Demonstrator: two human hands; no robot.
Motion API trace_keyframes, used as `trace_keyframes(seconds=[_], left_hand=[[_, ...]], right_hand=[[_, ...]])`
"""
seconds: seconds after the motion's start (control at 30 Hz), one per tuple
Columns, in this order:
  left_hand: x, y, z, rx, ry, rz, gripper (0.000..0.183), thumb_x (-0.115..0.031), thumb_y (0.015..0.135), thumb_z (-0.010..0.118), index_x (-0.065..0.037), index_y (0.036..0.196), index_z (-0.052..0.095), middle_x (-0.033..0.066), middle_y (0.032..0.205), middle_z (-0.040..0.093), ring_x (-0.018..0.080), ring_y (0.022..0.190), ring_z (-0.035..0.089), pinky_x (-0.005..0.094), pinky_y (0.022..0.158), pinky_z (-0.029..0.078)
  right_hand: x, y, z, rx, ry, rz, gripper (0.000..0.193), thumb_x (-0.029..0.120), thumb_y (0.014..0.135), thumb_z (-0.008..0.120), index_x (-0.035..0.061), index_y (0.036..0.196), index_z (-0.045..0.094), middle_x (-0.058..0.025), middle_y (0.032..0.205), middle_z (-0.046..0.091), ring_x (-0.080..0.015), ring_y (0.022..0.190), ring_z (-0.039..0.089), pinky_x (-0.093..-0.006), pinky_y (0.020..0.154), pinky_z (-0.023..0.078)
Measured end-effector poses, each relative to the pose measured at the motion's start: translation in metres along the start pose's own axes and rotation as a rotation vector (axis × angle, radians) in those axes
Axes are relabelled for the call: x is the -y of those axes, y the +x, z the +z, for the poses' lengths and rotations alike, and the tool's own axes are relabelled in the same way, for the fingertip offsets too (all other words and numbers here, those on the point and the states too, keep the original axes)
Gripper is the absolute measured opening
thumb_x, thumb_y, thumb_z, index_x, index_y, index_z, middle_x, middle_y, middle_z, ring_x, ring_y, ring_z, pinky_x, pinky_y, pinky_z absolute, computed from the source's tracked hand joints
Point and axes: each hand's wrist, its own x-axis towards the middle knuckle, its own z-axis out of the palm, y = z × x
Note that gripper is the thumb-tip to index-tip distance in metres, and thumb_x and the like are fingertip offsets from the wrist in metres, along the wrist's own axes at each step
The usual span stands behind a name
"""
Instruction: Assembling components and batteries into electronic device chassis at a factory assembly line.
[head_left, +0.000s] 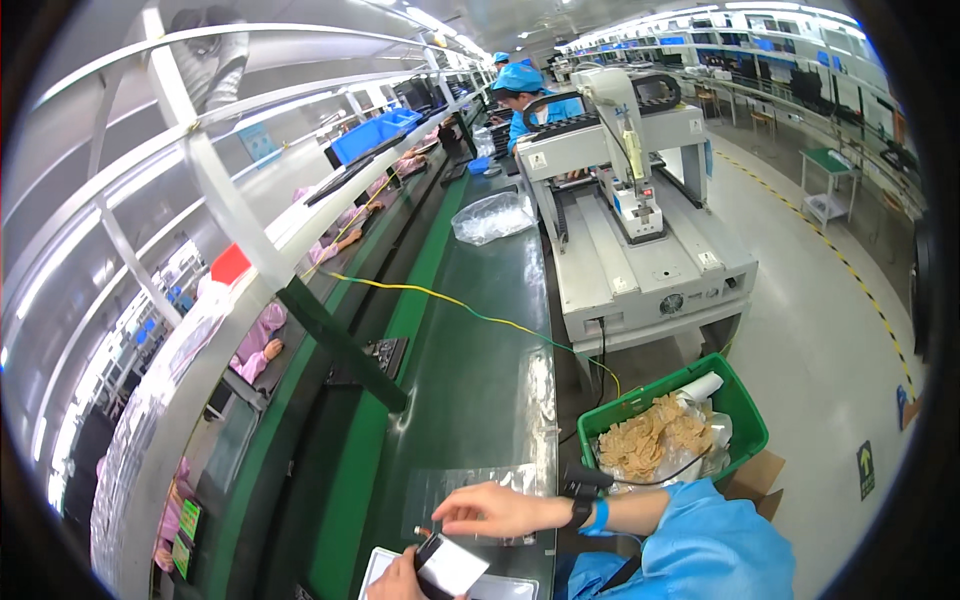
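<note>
My left hand (396, 578) grips a flat rectangular device (452, 566) with a white face and a dark edge, at the bottom of the view. Under it lies a shallow white tray (508, 589) on the green bench. My right hand (492, 510) hovers just beyond the device, fingers loosely bent and pointing left, with nothing visible in them. A small reddish-brown piece (421, 532) shows beside the device's far edge; what it is I cannot make out. Clear plastic film (440, 488) lies flat on the bench beyond my right hand.
A green crate (748, 440) of tan scraps and plastic stands at my right, below a grey bench machine (640, 270). A yellow-green cable (450, 300) crosses the bench. Farther off lies a clear bag (492, 218). A green post (345, 345) rises at left; a co-worker (525, 90) is beyond.
</note>
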Motion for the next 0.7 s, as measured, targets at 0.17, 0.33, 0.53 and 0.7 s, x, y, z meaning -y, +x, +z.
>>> trace_keyframes(seconds=[0.17,0.33,0.53,0.7], left_hand=[[-0.018,0.082,-0.006,-0.098,0.344,0.287,0.073,-0.03,0.074,0.087,-0.001,0.132,0.053,0.0125,0.107,0.065,0.0279,0.097,0.067,0.0378,0.081,0.055],[-0.001,0.176,0.022,-0.349,0.378,0.388,0.116,-0.045,0.054,0.094,0.002,0.146,0.041,0.0216,0.155,0.039,0.0412,0.146,0.033,0.0577,0.121,0.022],[0.116,0.265,0.057,-0.684,-0.088,-0.142,0.041,-0.025,0.089,0.076,-0.001,0.119,0.06,0.0157,0.116,0.063,0.0347,0.115,0.054,0.0461,0.101,0.043],[0.25,0.31,0.091,-0.605,-1.02,-0.795,0.03,-0.023,0.093,0.073,0.004,0.104,0.068,0.014,0.1,0.07,0.0241,0.089,0.068,0.0344,0.073,0.058]], right_hand=[[-0.005,0.002,-0.028,-0.295,-0.154,-0.126,0.014,0.011,0.095,0.071,0.0005,0.105,0.071,-0.0095,0.097,0.069,-0.0174,0.084,0.071,-0.0286,0.073,0.058],[-0.044,0.017,-0.082,-0.716,-0.2,-0.196,0.005,0.004,0.09,0.071,-0.0001,0.093,0.07,-0.0094,0.088,0.072,-0.0175,0.079,0.072,-0.0295,0.069,0.056],[-0.15,0.049,-0.138,-1.094,-0.148,0.008,0.005,0.005,0.09,0.073,0.0007,0.088,0.071,-0.009,0.079,0.074,-0.0149,0.072,0.071,-0.0298,0.066,0.056],[-0.181,0.058,-0.137,-1.14,-0.091,0.137,0.007,0.004,0.091,0.073,0.0,0.089,0.068,-0.0063,0.075,0.071,-0.0109,0.067,0.066,-0.0284,0.062,0.053]])
